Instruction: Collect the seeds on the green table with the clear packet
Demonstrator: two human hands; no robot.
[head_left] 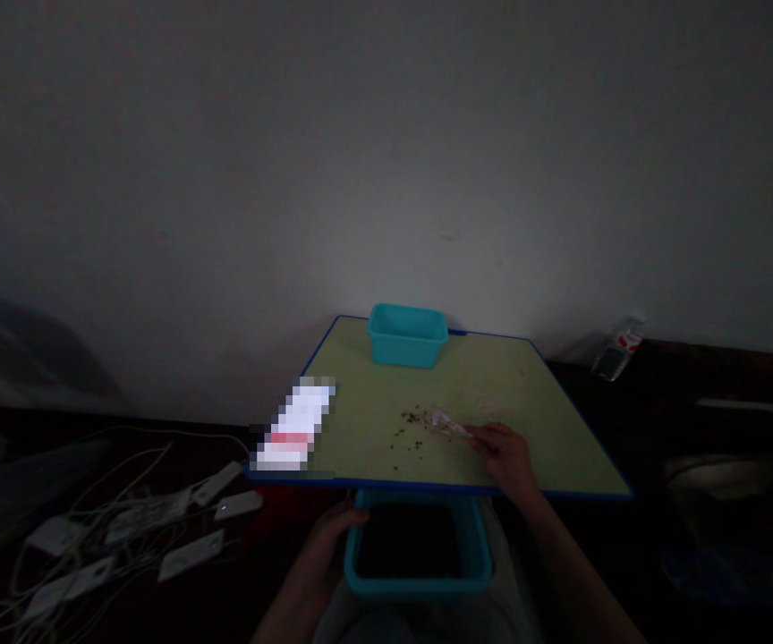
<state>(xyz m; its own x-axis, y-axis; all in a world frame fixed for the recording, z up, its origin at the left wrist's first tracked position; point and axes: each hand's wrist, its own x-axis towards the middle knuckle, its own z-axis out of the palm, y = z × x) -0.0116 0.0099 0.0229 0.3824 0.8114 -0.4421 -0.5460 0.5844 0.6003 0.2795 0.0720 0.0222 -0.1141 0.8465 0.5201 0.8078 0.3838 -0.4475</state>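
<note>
Head view shows the left hand (334, 529) clasping the left rim of the lower turquoise tub (420, 587), which is sitting over the lap by the tabletop's (352, 358) near edge. Dark crumbs (414, 418) are lying on the tabletop, beyond the tub and nearer the right hand, while a crumpled pale sheet (441, 421) is pointing its long axis leftward and slightly away, its free end reaching the crumbs. At its other end the right hand (505, 454) is pinching it, so both sheet and crumbs are lying left of that grip.

no readable text or labels anywhere
</note>
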